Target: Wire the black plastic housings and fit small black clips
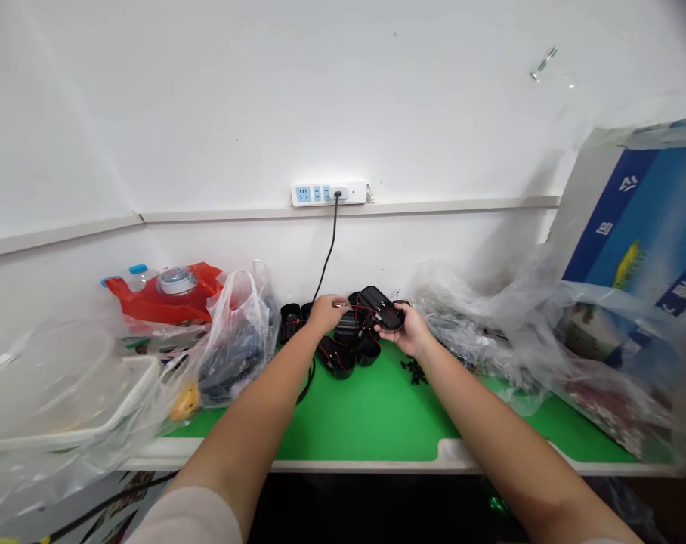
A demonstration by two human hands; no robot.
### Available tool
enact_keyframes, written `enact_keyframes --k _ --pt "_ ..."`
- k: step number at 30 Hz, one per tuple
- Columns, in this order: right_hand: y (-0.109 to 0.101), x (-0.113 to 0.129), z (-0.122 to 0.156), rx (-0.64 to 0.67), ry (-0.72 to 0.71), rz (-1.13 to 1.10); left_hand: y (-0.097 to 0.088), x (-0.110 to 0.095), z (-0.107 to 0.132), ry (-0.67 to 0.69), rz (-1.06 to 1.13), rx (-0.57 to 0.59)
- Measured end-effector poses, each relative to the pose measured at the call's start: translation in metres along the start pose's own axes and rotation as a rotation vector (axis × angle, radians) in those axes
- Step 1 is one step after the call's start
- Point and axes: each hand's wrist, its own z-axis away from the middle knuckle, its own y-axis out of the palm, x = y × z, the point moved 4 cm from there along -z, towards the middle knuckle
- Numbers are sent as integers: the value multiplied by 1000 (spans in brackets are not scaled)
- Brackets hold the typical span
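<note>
The right hand (412, 331) cups a black oval shell (384, 308) from below, fingers curled round its far edge and thumb on the near side, holding it tilted just above the back of the green mat (377, 415). Thin red wires (361, 311) run from the shell toward the left hand (325, 311), whose fingertips are pressed together at the wire ends. Whether they pinch the wire itself or a small pale piece is too small to tell. As I judge it, this handling goes best with the shell held steady in the right palm and the left pinch kept close to the wire's end, with some slack so nothing pulls at the joint. The loose leads should also stay clear of the heap of black shells (343, 355) just below both hands, where more red wire is tangled. Small black bits (414, 370) lie on the mat just under the right wrist. A black cable (329, 249) climbs the wall to a white power strip (329, 193), which shows no readable marking. A clear bag (238, 340) of dark parts and a red bag (162, 298) stand to the left. To the right, behind crumpled plastic sheeting (490, 325), a blue box (643, 227) carries white characters and a yellow figure, too skewed to read.
</note>
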Motion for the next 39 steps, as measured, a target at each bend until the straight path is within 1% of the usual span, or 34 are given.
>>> enact_keyframes --k 4,7,9,15,18,20,21,22,23,25,27,28,29,30,31,33,35,37,39 --pt "6 3 0 -13 -43 16 -17 -9 -1 6 10 11" --pt "17 7 2 -11 -69 50 -24 -15 0 -46 55 19" --pt "23 9 3 7 -73 62 -28 -17 1 -82 85 1" --pt "30 13 5 21 -93 47 -31 -23 9 -113 218 -89" --pt "33 14 6 15 -122 38 -31 -31 15 -95 328 -142" --pt "34 19 8 21 -154 20 -28 -40 22 -82 399 -147" --pt "33 23 10 33 -167 10 -26 -44 28 -80 458 -126" --pt "30 28 12 59 -175 7 -22 -48 34 -79 536 -80" --pt "27 34 15 100 -175 16 -17 -51 42 -80 630 -9" --pt "16 45 24 198 -142 73 -4 -57 60 -81 817 194" --pt "0 55 34 266 -79 166 11 -58 78 -90 916 384" --pt "-9 59 39 278 -53 207 18 -56 85 -101 933 442" --pt "-18 62 43 276 -39 234 26 -53 91 -120 942 469" --pt "-26 64 47 266 -33 247 34 -49 95 -146 951 466" --pt "-32 65 49 257 -31 248 41 -44 97 -178 967 435" --pt "-38 64 50 241 -32 235 55 -34 97 -259 1024 332" --pt "-39 61 48 222 -25 234 65 -28 97 -332 1099 240" --pt "-39 57 43 188 -21 244 71 -26 97 -360 1159 195" --pt "-38 53 40 157 -7 253 70 -27 98 -346 1182 178"
